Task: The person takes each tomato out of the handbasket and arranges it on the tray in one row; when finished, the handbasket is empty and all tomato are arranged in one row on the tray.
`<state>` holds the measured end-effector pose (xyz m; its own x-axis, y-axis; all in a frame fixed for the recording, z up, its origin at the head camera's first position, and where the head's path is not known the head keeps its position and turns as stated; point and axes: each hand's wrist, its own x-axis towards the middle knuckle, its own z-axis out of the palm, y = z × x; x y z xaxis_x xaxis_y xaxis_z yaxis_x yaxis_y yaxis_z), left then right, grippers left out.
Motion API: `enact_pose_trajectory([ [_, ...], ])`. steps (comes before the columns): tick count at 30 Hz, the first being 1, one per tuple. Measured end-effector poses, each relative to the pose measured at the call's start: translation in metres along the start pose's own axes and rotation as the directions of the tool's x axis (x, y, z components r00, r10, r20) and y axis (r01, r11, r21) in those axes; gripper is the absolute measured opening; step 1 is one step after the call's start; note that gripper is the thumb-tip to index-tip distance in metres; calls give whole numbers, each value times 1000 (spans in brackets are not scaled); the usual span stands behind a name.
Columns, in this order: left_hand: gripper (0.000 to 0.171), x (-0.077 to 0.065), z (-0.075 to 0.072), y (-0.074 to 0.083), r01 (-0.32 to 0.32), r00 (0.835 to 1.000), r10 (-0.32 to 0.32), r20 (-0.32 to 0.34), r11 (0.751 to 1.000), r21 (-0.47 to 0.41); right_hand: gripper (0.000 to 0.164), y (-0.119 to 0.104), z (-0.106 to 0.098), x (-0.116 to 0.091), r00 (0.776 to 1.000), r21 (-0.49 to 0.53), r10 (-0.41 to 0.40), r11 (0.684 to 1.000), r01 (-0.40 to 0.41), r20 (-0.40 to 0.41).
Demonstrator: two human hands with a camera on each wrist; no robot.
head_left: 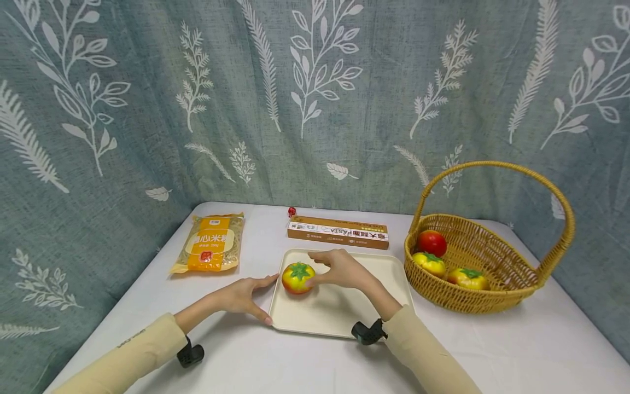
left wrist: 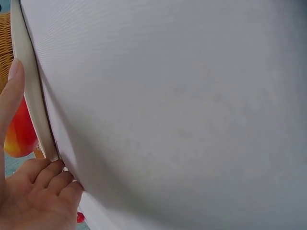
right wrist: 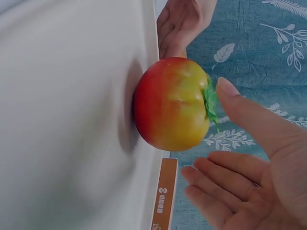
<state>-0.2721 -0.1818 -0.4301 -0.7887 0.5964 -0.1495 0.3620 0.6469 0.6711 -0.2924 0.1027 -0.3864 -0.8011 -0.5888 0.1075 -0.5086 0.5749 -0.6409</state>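
Note:
A red-and-yellow tomato (head_left: 297, 278) with a green leafy top sits near the left side of a cream tray (head_left: 354, 314). My right hand (head_left: 339, 269) hovers over the tray just right of it, thumb and fingers spread. In the right wrist view, the tomato (right wrist: 172, 104) has a gap between it and the hand's fingers (right wrist: 225, 177), and nothing is held. My left hand (head_left: 241, 295) lies at the tray's left edge, thumb by the near corner and fingers by the far part. The left wrist view shows the thumb (left wrist: 15, 81) along the tray rim (left wrist: 31, 86).
A wicker basket (head_left: 492, 301) with a tall handle stands to the right, holding a red tomato (head_left: 432, 243) and two yellowish ones. Behind the tray lies a pasta box (head_left: 338, 232), with a small red item (head_left: 292, 211) beyond. A yellow food bag (head_left: 210, 243) lies back left.

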Motion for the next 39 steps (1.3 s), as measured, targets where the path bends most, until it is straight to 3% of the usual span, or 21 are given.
enact_pose_trajectory([
  [17,106,0,0,1,11,1000,-11,1,1000,2,64,9,-30,-29,999,-43,-20,999,18,-45],
  [39,105,1,1,2,17,1000,-17,6,1000,-3,67,24,-71,-74,994,-93,59,993,-68,-97],
])
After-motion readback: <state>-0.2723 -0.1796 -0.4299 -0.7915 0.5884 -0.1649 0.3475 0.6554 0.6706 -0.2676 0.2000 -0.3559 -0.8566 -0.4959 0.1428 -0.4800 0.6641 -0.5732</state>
